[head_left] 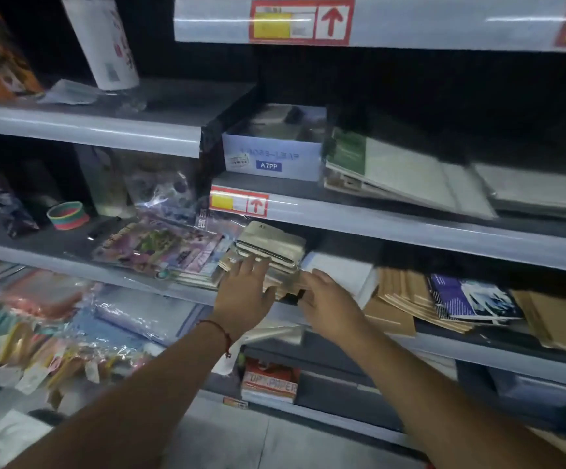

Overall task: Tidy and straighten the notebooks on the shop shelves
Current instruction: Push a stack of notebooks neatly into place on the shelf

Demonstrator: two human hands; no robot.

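Squaring the small notebook stack at the shelf's front edge, you flatten your left hand, fingers straight, on it while your right hand pinches its right side; press both inward evenly.

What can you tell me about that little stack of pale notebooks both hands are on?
The stack of pale notebooks is a small pile of cream-covered booklets, seemingly in clear wrap, dark edges showing between them. It sits unevenly at the front of the middle shelf, beside colourful packets. The left hand rests flat against its front; the right hand touches its lower right corner.
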